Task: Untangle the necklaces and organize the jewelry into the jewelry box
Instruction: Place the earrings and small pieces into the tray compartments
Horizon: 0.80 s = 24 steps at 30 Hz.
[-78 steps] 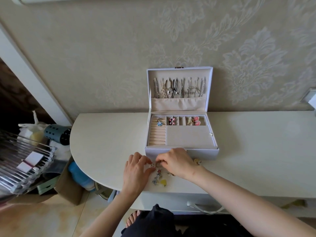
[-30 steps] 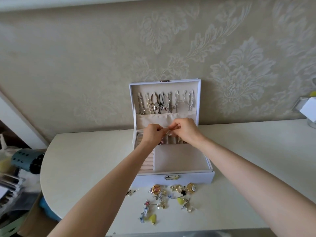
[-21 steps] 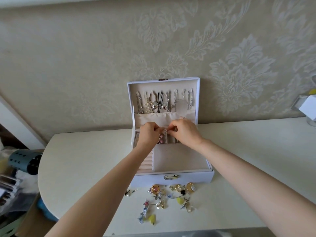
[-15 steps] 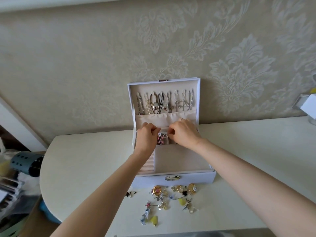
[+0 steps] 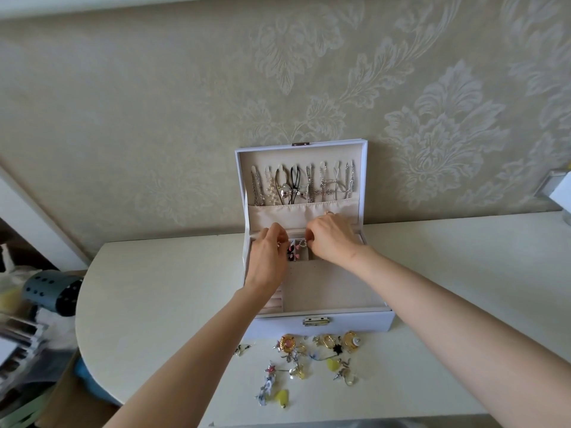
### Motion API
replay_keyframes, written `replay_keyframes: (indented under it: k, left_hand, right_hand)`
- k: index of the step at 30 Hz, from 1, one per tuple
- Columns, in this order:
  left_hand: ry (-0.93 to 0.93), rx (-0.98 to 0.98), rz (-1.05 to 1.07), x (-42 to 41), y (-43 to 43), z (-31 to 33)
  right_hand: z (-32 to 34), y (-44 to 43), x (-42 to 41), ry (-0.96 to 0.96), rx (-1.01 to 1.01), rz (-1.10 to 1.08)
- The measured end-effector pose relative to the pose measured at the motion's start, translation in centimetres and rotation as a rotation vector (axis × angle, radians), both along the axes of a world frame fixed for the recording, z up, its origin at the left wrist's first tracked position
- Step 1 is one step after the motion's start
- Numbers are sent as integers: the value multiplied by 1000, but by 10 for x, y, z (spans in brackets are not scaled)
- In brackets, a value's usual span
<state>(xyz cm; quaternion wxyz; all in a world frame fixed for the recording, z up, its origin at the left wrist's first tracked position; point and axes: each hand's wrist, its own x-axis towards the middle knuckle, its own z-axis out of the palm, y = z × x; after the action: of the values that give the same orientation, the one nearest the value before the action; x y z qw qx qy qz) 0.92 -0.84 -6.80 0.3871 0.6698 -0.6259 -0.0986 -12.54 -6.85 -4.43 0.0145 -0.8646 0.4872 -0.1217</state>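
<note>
Because these earrings and pins are tiny, light and easily bent, each wants a fingertip pinch on its solid body, not its post. Both hands reach over the back row of small compartments in the jewelry box [image 5: 349, 319]: the left hand [image 5: 267, 261] and right hand [image 5: 332, 242] have fingers curled and tips bunched narrow beside a pale earring [image 5: 301, 243], though whether either grips it is too small to tell. The box lies long side along the wall, clasp toward the person, lid upright, necklaces [image 5: 302, 183] hanging straight down. More loose pieces [image 5: 309, 356] wait on the bench [image 5: 154, 288] just before it.
</note>
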Motion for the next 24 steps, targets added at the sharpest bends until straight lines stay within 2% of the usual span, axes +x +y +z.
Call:
replay_keyframes:
  k: [4,8,19,22,24]
  left_hand:
    - [18,3,-28,-2,2,-1]
    - [-100,-21,-41,-6,5,2]
    - [-218,45,-67,-15,4,5]
    - [-203,38,-75,-16,4,5]
    - [-135,-15,-95,-16,4,6]
  right_hand:
    - [6,1,-2,-35,85,11]
    - [9,3,-4,-84,141,1]
    - [8,4,-11,-94,100,3]
    - [6,3,-12,-72,81,5]
    - [6,0,-13,-144,68,-7]
